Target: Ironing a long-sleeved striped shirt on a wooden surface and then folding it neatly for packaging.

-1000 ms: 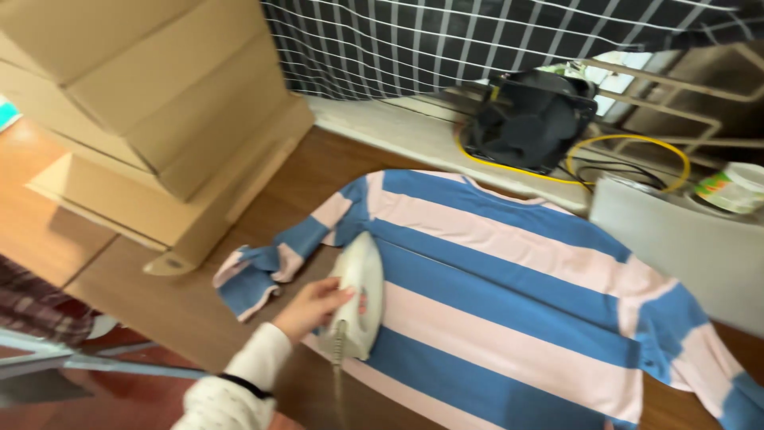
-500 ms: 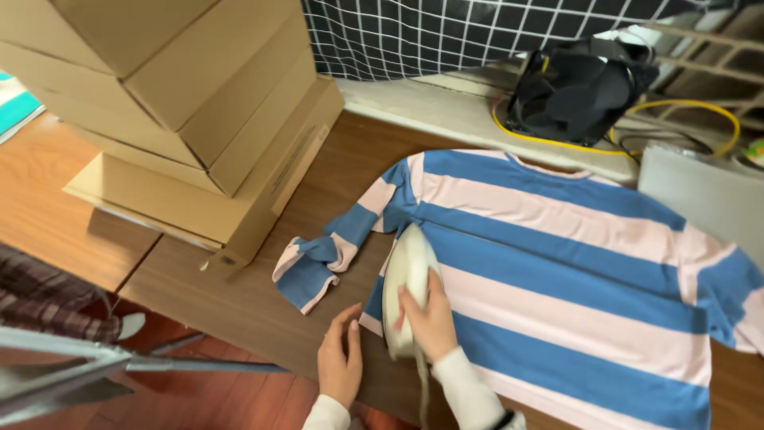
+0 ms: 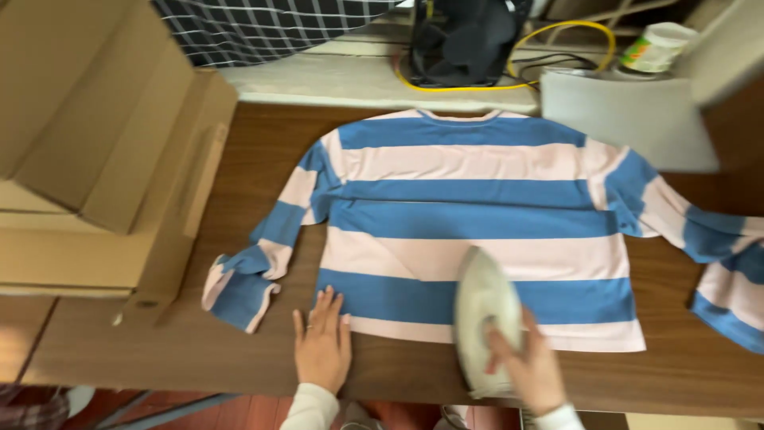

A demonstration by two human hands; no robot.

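Right hand (image 3: 532, 368) wrapped around white iron (image 3: 485, 314), nose pointing away over striped shirt (image 3: 469, 207); left hand (image 3: 322, 346) flat, fingers together, pinning hem leftward.

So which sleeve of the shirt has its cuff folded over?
The sleeve at image left, beside the cardboard boxes. Its cuff doubles back near the left hand; the other sleeve runs out of frame.

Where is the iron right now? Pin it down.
In the head view, the white iron sits low and right of centre on the striped shirt's bottom hem, gripped by the right hand.
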